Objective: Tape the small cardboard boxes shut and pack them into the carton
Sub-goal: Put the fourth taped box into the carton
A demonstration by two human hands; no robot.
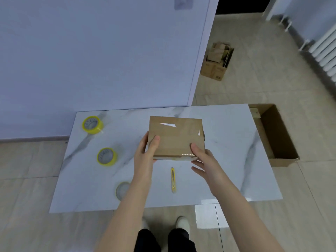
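A small brown cardboard box (pixel 176 137) with clear tape across its top is held over the middle of the white marble table (pixel 227 142). My left hand (pixel 145 153) grips its near left corner, thumb on top. My right hand (pixel 203 160) grips its near right edge, thumb on top. An open brown carton (pixel 278 135) stands on the floor against the table's right end; one small box (pixel 254 112) shows inside at its far end.
Two yellow tape rolls (pixel 92 124) (pixel 107 156) lie on the table's left side, and a third roll (pixel 122 190) is partly behind my left forearm. A yellow utility knife (pixel 173 180) lies near the front edge. Another carton of cardboard (pixel 217 60) sits on the far floor.
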